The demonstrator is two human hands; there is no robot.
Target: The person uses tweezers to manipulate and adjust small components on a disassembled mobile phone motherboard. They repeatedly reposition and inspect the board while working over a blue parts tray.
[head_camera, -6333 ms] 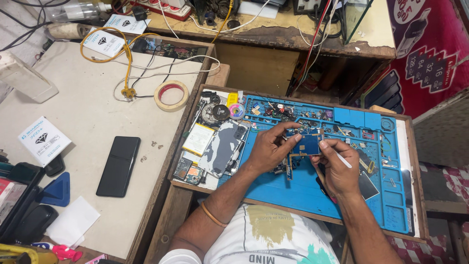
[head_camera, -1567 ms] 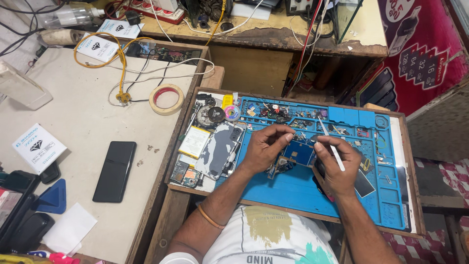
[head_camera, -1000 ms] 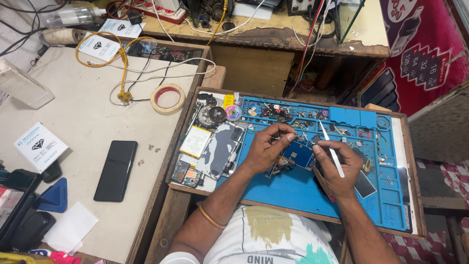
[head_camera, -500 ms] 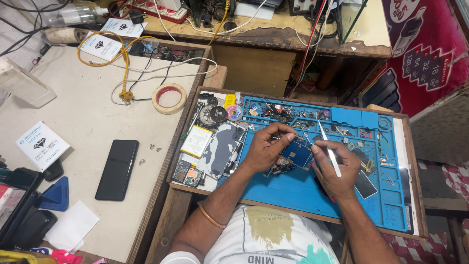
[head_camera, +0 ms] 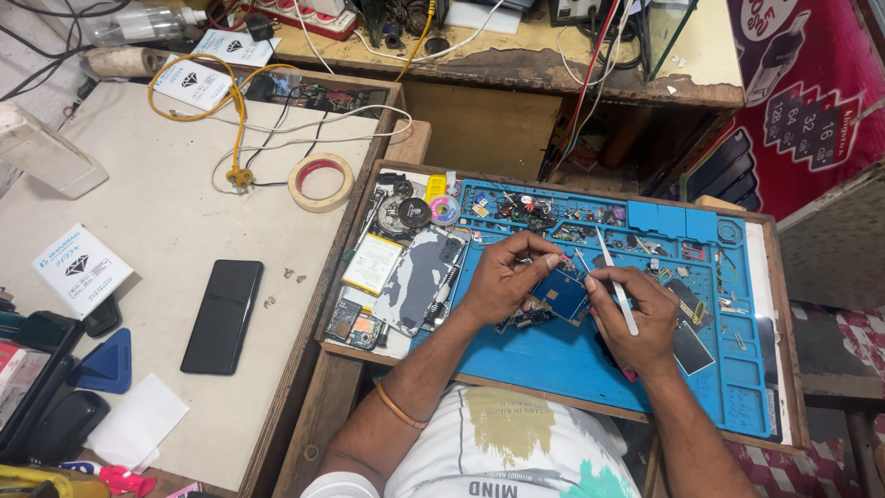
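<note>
My left hand (head_camera: 502, 277) pinches a small blue circuit board (head_camera: 559, 295) and holds it just above the blue work mat (head_camera: 553, 355). My right hand (head_camera: 634, 314) grips a thin white tool (head_camera: 616, 281), tweezers or a stylus, whose lower end meets the board's right edge. A darker board piece (head_camera: 525, 319) lies under my left palm. An opened phone body (head_camera: 417, 279) and a pale flat battery (head_camera: 371, 264) lie at the mat's left end.
The mat's top row holds several small parts and screws (head_camera: 535, 210). On the table to the left lie a black phone (head_camera: 222, 314), a tape roll (head_camera: 320, 182), a yellow cable (head_camera: 226, 111), white leaflets (head_camera: 81, 267) and a blue pick (head_camera: 103, 362).
Both hands stay at the board with only slight shifts. The white tool has tilted a little, and the view has drifted slightly.
</note>
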